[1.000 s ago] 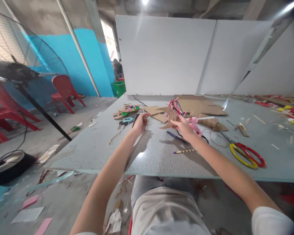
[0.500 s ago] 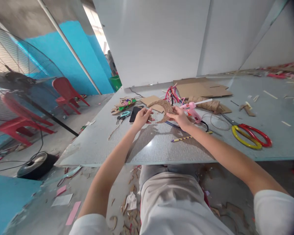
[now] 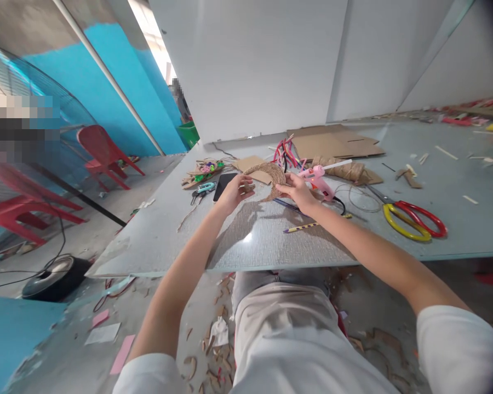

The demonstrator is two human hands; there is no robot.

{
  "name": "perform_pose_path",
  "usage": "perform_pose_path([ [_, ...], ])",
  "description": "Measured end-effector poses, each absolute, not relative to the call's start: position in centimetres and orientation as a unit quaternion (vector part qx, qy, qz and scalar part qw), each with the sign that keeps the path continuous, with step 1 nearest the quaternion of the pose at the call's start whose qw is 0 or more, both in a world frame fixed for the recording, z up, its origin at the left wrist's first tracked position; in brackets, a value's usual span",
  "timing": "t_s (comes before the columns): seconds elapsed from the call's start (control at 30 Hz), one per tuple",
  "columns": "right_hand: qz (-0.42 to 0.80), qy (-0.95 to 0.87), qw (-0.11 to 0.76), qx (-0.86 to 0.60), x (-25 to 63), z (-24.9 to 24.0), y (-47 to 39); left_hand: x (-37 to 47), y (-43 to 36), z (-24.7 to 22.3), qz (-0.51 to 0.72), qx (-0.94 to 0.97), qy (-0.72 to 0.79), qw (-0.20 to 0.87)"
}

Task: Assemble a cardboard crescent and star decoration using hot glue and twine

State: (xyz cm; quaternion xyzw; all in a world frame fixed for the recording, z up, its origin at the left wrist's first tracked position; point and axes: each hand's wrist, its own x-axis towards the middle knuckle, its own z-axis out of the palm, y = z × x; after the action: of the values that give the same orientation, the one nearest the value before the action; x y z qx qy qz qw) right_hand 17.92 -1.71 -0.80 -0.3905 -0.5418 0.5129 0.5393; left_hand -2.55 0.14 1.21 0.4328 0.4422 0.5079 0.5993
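A crescent-shaped piece wrapped in brown twine is held above the table. My right hand pinches its right side between thumb and fingers. Close to the crescent's left tip is my left hand, its fingers half curled and apart, with nothing visible between them. Just beyond my right hand lies a pink glue gun with a white glue stick in its back. Beside my left hand rests a dark phone. A patterned pencil lies below my right hand.
Scissors with red and yellow handles lie to the right. Behind are a twine roll, cardboard sheets and colourful cords. Turquoise-handled snips sit at left. Red chairs stand beyond the table; scraps litter the floor.
My left hand's fingers have come up and apart, closer to the crescent's left tip. My right hand keeps its hold on the crescent. The whole view has shifted slightly.
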Motion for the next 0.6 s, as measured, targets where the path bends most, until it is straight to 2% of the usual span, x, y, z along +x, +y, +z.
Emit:
perform_pose_path([
  [0.23, 0.522, -0.547, 0.532, -0.381, 17.9, -0.9, -1.7, -3.1, 0.5, 0.6, 0.506, 0.449, 0.457, 0.578],
  [0.37, 0.527, -0.546, 0.532, -0.376, 18.0, -1.0, -1.6, -3.5, 0.3, 1.2, 0.459, 0.448, 0.511, 0.573],
  [0.5, 0.528, -0.545, 0.528, -0.381, 18.0, -0.9, -1.6, -4.0, 0.1, 1.7, 0.422, 0.498, 0.572, 0.496],
  [0.6, 0.524, -0.546, 0.529, -0.384, 18.0, -0.9, -1.6, -4.2, 0.0, 2.0, 0.442, 0.527, 0.556, 0.467],
])
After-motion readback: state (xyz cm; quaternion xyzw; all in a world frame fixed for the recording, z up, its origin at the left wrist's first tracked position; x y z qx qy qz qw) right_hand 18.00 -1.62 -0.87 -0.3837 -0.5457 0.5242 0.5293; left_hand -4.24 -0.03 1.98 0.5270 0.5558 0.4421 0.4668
